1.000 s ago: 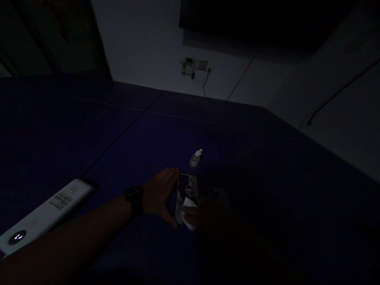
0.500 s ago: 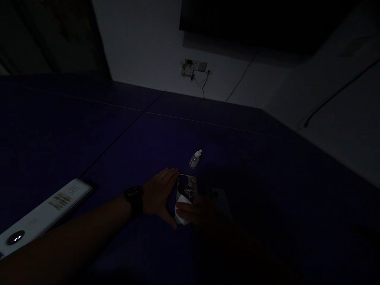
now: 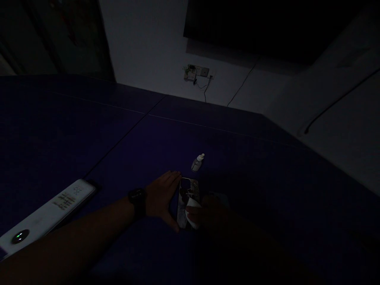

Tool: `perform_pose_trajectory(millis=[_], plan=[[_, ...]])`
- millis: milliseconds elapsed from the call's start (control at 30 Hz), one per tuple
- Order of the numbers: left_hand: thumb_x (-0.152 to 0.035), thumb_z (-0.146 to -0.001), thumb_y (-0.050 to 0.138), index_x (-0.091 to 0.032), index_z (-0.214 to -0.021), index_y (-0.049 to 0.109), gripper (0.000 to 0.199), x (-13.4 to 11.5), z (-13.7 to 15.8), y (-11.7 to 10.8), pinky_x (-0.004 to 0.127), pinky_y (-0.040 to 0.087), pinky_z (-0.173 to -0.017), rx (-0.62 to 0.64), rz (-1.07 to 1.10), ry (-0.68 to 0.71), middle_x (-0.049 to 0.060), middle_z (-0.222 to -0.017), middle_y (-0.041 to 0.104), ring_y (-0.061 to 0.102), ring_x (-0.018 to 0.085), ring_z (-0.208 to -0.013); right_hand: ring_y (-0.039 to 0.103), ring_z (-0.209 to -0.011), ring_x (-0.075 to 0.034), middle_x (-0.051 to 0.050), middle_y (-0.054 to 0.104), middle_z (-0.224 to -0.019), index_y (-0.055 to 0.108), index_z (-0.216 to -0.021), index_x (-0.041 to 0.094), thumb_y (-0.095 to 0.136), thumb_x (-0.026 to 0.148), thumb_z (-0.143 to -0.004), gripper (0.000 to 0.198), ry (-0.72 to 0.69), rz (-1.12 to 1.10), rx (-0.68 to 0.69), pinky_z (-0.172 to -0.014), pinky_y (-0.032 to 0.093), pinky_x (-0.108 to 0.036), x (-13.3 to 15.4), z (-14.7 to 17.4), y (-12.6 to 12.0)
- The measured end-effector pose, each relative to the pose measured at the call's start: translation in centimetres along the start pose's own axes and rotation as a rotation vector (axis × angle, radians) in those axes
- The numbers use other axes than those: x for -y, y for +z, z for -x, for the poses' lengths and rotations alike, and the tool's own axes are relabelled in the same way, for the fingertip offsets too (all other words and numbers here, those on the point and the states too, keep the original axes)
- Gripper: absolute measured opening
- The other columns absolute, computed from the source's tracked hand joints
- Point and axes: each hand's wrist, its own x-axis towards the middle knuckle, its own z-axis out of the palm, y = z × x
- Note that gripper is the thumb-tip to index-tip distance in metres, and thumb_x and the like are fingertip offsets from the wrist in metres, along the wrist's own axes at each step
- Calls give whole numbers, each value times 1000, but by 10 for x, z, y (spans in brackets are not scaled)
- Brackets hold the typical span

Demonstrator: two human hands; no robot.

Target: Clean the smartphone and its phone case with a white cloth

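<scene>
A patterned phone case [image 3: 181, 215] with a large camera cutout lies flat on the dark blue surface. My left hand [image 3: 162, 198], wearing a black watch, rests along its left edge, fingers stretched and thumb spread. In my right hand [image 3: 210, 211] is a folded white wipe [image 3: 192, 213], pressed against the case's right part; whether it is tissue or cloth I cannot tell. Partly hidden behind that hand lies a pale phone [image 3: 223, 198]. Just beyond the case stands or lies a small clear dropper bottle [image 3: 196, 164] with a white top.
On the left lies a long white device [image 3: 44, 213] with a dark round spot showing a green light. Sockets with cables [image 3: 198, 71] are on the far wall, below a large black screen [image 3: 252, 31]. The room is very dark.
My right hand has slid the wipe to the right across the case, baring its lower left part. My left hand keeps its place beside the case. The view has tilted slightly.
</scene>
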Motion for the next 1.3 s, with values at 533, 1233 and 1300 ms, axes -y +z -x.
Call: perform_pose_trajectory(millis=[533, 1233, 1300], plan=[[-97, -53, 61, -5, -156, 18, 144, 3, 1, 2, 62, 23, -119, 26, -19, 5, 33, -160, 23, 29, 49, -147, 60, -102, -24, -6, 63, -140, 60, -137, 23, 50, 15, -99, 40, -39, 40, -31, -88, 46, -40, 3, -22, -7], [-98, -54, 59, -6, -156, 20, 142, 4, 1, 2, 62, 24, -119, 15, -29, 21, 32, -159, 27, 31, 48, -146, 62, -103, -23, -5, 67, -136, 64, -132, 25, 48, 14, -100, 37, 39, -10, -12, -88, 46, -39, -4, -27, -4], [-98, -54, 59, -5, -156, 20, 143, 5, 1, 3, 62, 24, -119, 19, -37, 11, 33, -160, 26, 30, 48, -146, 62, -102, -24, -5, 69, -131, 66, -128, 25, 49, 17, -101, 33, 91, 10, -55, -85, 46, -39, -4, -28, -7]])
